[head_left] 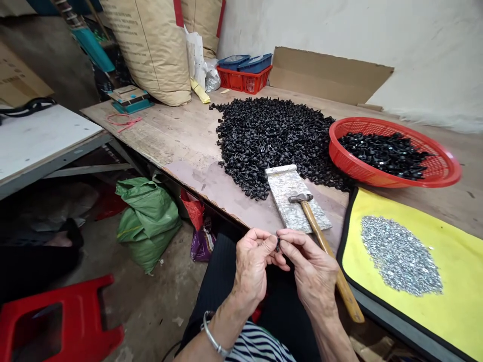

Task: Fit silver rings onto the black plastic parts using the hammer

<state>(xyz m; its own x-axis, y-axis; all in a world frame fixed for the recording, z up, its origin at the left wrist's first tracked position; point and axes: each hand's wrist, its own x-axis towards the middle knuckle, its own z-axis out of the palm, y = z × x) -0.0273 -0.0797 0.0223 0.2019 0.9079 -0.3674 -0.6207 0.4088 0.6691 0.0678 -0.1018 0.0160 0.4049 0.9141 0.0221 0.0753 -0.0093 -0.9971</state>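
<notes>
Small black part [278, 245], mostly hidden by your fingers, sits above your lap, just in front of the workbench edge. Your left hand [253, 264] and your right hand [311, 266] both grasp it, pinched between thumbs and fingertips; neither hand is released.

Nearest on the bench: a speckled stone slab [281, 187], lying just ahead of your hands. A wooden-handled hammer [320, 236] has its steel head resting on the slab, and its handle runs down past your right hand. Beyond the slab, a wide heap of black parts [269, 141] spreads over the bench and touches the slab's far end.

To your right: a red plastic mesh basket [334, 146] holds more black parts [385, 156]. Below it, a yellow mat with a black border [453, 281] carries a spread of small silver metal pieces [400, 256].

To your left: a mauve sheet [211, 188] covers part of the wooden workbench [162, 136], and a loop of pink cord [123, 120] lies further along.

Against the wall: a red crate [245, 80] with blue trays on top and tall paper sacks [154, 50].

On the floor: a green sack [149, 221] and a red plastic stool [56, 322].

On you: a metal bangle [213, 334] on your left wrist and a striped sleeve [256, 347].
</notes>
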